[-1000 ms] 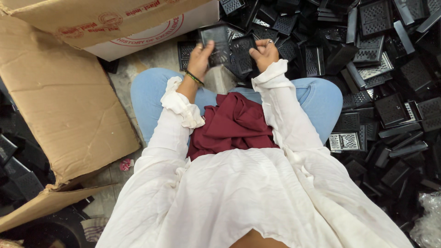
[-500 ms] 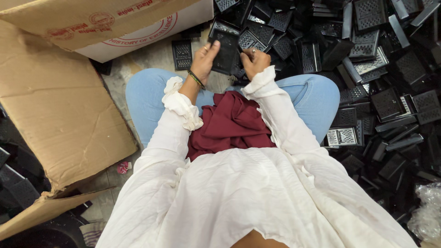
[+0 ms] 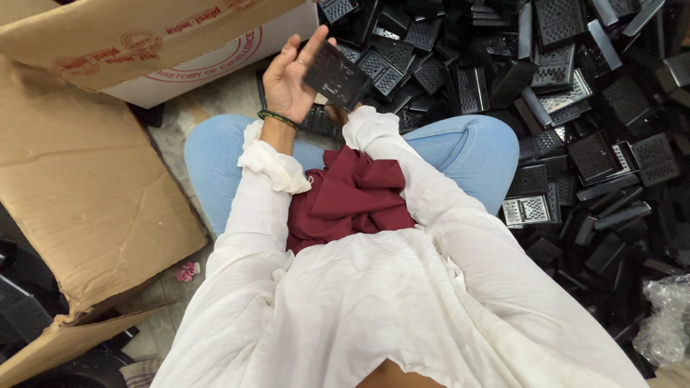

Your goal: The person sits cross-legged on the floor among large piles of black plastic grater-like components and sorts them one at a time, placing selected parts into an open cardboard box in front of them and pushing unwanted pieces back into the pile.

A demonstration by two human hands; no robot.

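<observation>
I sit cross-legged on the floor in a white top and blue jeans. My left hand [image 3: 286, 80], with a green bracelet at the wrist, is raised with its fingers spread against the left edge of a flat black perforated panel [image 3: 336, 73]. My right hand [image 3: 333, 113] is mostly hidden under the panel and holds it from below, with only a little skin showing above the white cuff. The panel is tilted, lifted above the pile of similar black parts [image 3: 546, 93].
A large open cardboard box [image 3: 86, 179] lies on the left, its flaps spread. Several black grille-like parts cover the floor ahead and to the right. A maroon cloth [image 3: 352, 194] lies in my lap. A clear plastic bag [image 3: 665, 323] sits at the bottom right.
Both hands came back from the pile toward me, lifting one black panel. My left hand turned palm-up and rose; my right hand slipped under the panel.
</observation>
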